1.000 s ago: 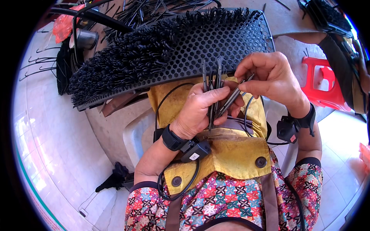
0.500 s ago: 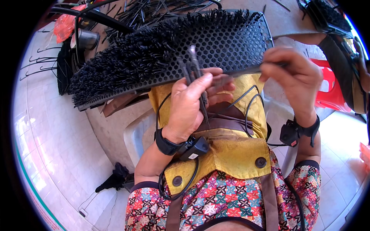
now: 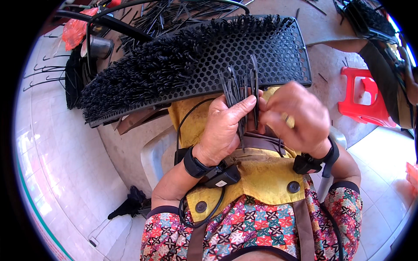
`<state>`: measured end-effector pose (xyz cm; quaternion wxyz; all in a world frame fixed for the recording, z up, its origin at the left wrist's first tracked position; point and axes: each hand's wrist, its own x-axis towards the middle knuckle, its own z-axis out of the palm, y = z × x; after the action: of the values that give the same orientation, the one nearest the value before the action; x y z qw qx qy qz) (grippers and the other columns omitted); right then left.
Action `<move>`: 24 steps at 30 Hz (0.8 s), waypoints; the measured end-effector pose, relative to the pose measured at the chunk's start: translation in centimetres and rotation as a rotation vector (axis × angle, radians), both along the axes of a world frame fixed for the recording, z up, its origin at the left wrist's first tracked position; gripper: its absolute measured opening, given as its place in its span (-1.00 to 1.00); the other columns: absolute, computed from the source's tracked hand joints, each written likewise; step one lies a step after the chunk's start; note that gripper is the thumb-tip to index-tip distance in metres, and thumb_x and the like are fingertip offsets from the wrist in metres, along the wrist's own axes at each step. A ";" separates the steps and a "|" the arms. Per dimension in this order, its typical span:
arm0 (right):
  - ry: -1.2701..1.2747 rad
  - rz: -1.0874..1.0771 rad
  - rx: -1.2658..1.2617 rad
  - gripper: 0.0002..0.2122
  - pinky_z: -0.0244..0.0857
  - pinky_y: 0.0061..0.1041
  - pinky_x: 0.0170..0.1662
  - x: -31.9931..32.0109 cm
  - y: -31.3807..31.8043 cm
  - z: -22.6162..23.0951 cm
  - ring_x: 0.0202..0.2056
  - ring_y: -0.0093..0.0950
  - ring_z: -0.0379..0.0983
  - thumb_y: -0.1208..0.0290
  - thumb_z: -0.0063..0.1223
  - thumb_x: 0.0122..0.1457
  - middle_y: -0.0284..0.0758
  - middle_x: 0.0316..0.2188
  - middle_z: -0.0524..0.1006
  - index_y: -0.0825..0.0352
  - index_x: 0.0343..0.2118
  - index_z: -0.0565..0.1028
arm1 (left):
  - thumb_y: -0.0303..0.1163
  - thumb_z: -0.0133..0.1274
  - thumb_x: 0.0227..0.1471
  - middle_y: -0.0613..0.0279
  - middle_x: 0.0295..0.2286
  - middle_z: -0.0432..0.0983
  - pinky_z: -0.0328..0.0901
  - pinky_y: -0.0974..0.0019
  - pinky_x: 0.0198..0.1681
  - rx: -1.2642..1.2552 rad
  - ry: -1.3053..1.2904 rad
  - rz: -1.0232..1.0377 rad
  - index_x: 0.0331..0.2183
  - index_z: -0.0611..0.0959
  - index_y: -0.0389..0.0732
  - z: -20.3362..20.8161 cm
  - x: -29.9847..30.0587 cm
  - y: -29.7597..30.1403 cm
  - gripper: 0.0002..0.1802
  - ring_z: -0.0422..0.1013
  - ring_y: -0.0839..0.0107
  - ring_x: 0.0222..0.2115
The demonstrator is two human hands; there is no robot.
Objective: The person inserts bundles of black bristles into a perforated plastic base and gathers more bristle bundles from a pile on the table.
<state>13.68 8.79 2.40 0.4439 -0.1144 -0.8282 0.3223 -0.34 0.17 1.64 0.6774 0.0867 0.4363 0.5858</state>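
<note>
My left hand [image 3: 226,122] is closed around a bundle of thin black strips [image 3: 237,85], which fan upward past the thumb, their lower ends poking out below the palm. Close against its fingertips is my right hand [image 3: 298,115], curled and blurred by motion; whatever its fingers pinch is hidden. Beyond both hands lies a black perforated panel [image 3: 270,50] with a honeycomb of holes. Dense tufts of looped black strips [image 3: 143,69] cover its left part and far edge, while the holes on the right are bare.
A heap of loose black strips [image 3: 165,17] lies behind the panel. At far left are a metal can [image 3: 101,46] and an orange plastic bag [image 3: 76,32]. A red plastic stool [image 3: 361,98] stands at right, near another person's arm [image 3: 379,65]. Cables hang from my wrist devices.
My right hand has come left and down, close to the left hand; the dark strip stretched between them is no longer visible. The bundle now stands more upright and spread.
</note>
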 end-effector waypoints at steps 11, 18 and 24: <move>-0.149 -0.168 -0.918 -0.87 0.20 -0.76 -0.58 0.0 1.9 0.4 -0.57 -0.78 0.34 0.64 0.07 0.02 -0.43 -0.60 0.48 0.47 -0.33 0.43 | -0.40 -0.05 0.07 0.08 -0.52 0.50 0.25 0.47 -0.65 0.075 0.118 -0.205 -0.33 0.50 -0.32 0.1 0.0 0.0 -0.82 0.41 0.42 -0.64; -0.185 -0.323 -0.762 -0.88 0.20 -0.76 -0.60 0.5 2.2 0.5 -0.61 -0.75 0.36 0.65 0.06 0.00 -0.41 -0.62 0.48 0.45 -0.36 0.43 | -0.46 -0.11 0.11 0.10 -0.48 0.51 0.31 0.49 -0.61 0.088 0.403 -0.248 -0.28 0.48 -0.38 -0.1 0.4 0.0 -0.81 0.45 0.45 -0.57; 0.152 -0.516 -0.562 -0.88 0.30 -0.75 -0.57 1.7 6.4 0.3 -0.59 -0.71 0.41 0.65 0.05 0.04 -0.36 -0.55 0.52 0.46 -0.33 0.44 | -0.42 -0.10 0.12 0.10 -0.46 0.51 0.35 0.45 -0.57 0.064 0.326 -0.250 -0.22 0.46 -0.38 -0.2 -0.5 -0.5 -0.77 0.47 0.42 -0.51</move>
<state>15.38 15.15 2.72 0.5218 -0.4118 -0.6167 0.4218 -0.81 -0.37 1.49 0.6621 0.2553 0.5074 0.4889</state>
